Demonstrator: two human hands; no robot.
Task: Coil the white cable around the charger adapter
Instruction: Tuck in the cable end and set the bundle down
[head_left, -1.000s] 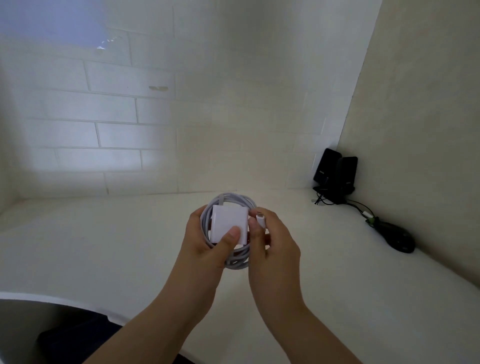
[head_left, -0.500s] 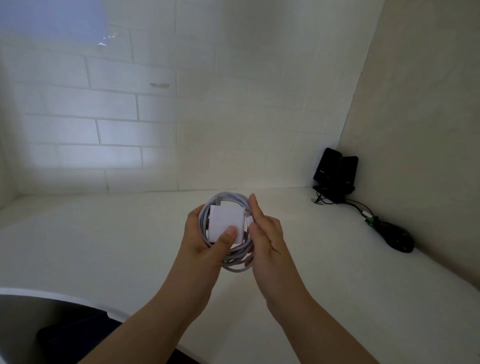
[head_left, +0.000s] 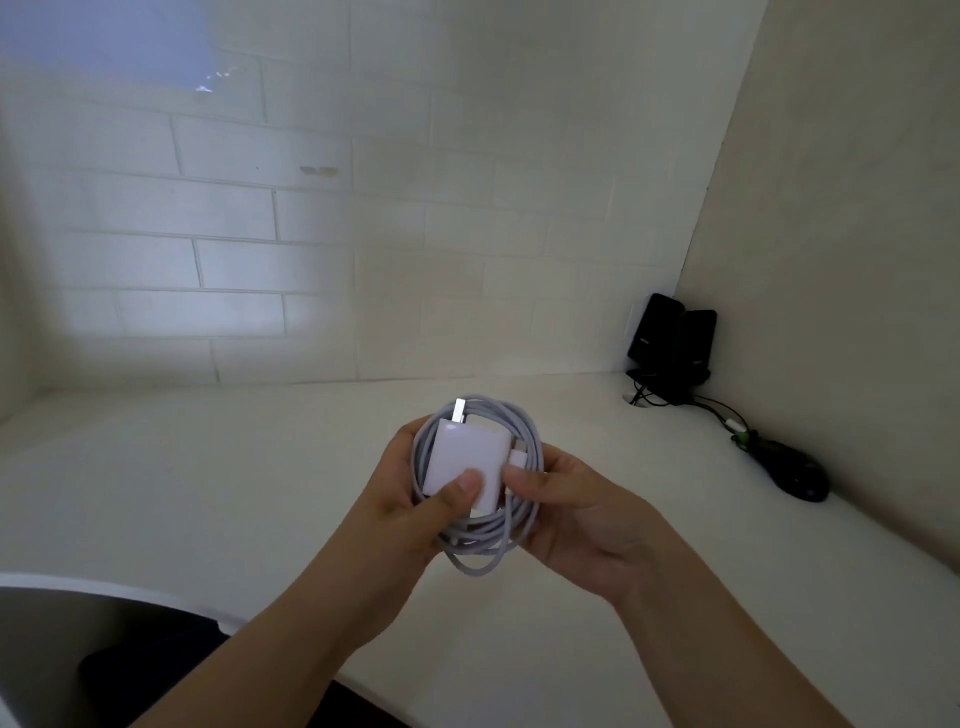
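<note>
While the left hand (head_left: 402, 501) clamps the white charger adapter (head_left: 464, 464) with its thumb pressed on the front face and its fingers curled behind, the white cable (head_left: 480, 551) lies in several loops ringing the adapter, held above the pale desk (head_left: 208, 467). Just right of that grip, the right hand (head_left: 582, 525) pinches the cable's connector end between thumb and fingers against the adapter's side. Well right of both hands, a black mouse (head_left: 797, 475) lies near black speakers (head_left: 672, 338) in the corner.
</note>
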